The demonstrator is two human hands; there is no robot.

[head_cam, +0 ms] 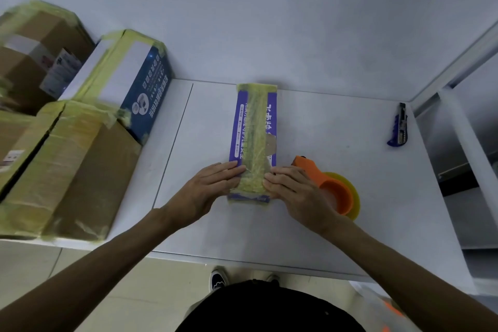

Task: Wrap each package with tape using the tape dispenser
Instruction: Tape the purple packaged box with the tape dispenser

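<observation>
Centrally in the frame, a long, narrow purple-and-white cardboard package [253,129] lies on the white table [336,224], one end towards the person and the other near the wall. A wide strip of yellowish translucent tape [254,143] runs down its top and folds over both ends. White characters are printed along its purple sides, but they are too blurred and tape-covered to read.

The left hand [207,186] rests on the package's lower left edge with its fingers straight and flat, gripping nothing. The right hand [293,191] presses its slightly bent fingertips on the tape at the lower right corner, also closed round nothing.

Just right of the package, partly behind the right hand, sits an orange plastic tape dispenser [331,188] loaded with a yellowish roll. A blue utility knife [398,127] lies well apart at the upper right.

At the left of the frame stand taped boxes: a blue-and-white carton [140,83] with a round white logo and columns of unreadable white characters, and brown cardboard boxes [89,170] banded in the same yellowish tape.
</observation>
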